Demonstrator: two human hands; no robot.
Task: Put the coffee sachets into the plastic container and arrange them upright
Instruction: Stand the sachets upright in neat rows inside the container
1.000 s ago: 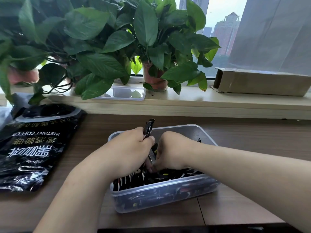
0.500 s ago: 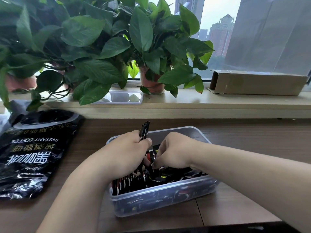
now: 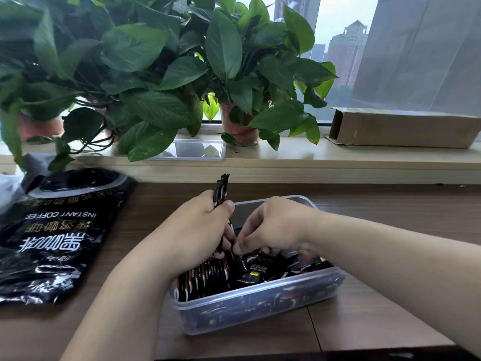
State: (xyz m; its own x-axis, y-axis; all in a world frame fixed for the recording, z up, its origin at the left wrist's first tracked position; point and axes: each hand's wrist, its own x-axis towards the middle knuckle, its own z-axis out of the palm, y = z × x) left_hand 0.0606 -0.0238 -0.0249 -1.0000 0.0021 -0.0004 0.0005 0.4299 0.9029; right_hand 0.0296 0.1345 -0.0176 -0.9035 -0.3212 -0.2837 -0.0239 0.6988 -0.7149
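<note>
Coffee sachets [image 3: 205, 277] stood in a row at the plastic container's [image 3: 260, 306] near left corner, with others lying loose toward its right end. My left hand [image 3: 197, 230] was clamped round a few sachets held upright, their tops poking above the fist. My right hand [image 3: 273, 227] pinched one at the loose heap just beside it. I judged them light, thin, floppy and slick, best taken by the crimped end. The container sat on the surface [image 3: 364, 209], with a black coffee bag [image 3: 57, 238] toward its left edge.
</note>
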